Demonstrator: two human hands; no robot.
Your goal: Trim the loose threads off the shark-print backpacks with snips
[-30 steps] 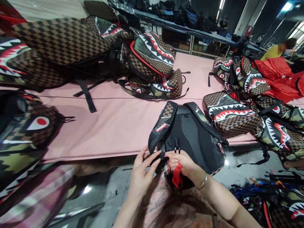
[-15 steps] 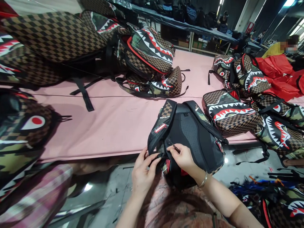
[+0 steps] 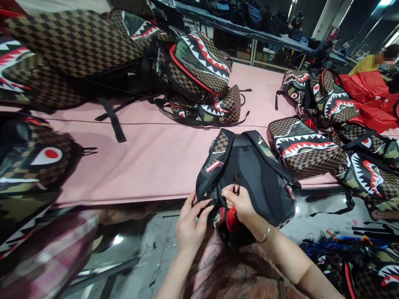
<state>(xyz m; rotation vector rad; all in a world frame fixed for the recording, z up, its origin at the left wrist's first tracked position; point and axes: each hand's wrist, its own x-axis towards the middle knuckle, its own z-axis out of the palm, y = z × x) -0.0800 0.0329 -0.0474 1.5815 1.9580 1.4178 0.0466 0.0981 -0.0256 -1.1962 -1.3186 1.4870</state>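
A black-backed backpack [image 3: 264,174] lies over the table's front edge, its padded back up and its checkered straps pointing away from me. My left hand [image 3: 191,222] pinches a dark strap end at the pack's lower left side. Close beside it, my right hand [image 3: 238,203] is closed around a small dark pair of thread snips [image 3: 236,189], partly hidden by the fingers. Red fabric [image 3: 231,219] shows just under this hand. What exactly lies between the left fingertips is too dark to make out beyond the strap.
The pink-covered table [image 3: 149,162] runs across the view. Checkered shark-mouth backpacks are heaped at the back left [image 3: 199,66] and right [image 3: 308,145], with red bags [image 3: 364,91] behind. Another backpack [image 3: 40,153] sits at the left. Someone in plaid [image 3: 59,257] is at the lower left.
My right hand has turned, so the snips now point upward, away from me. More red fabric shows beneath it. The left hand keeps its pinch; the whole view has shifted slightly.
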